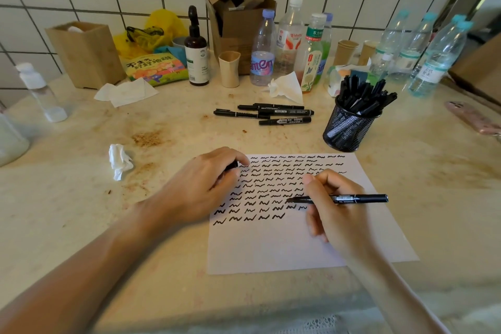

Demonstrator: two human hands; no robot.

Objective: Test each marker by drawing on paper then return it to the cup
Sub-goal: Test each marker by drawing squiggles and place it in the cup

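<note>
Stained bench [81, 211]: my right hand [336, 214] grips marker [352, 198], tip on paper [271, 247]; left hand [200, 187] curls around black cap [231, 165], cup [348, 127] far right.

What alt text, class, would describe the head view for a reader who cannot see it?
A right hand holds a marker with its tip on paper filled with squiggles, while the left hand grips a cap at the paper's edge. Behind stand a cup of markers and loose markers.
</note>
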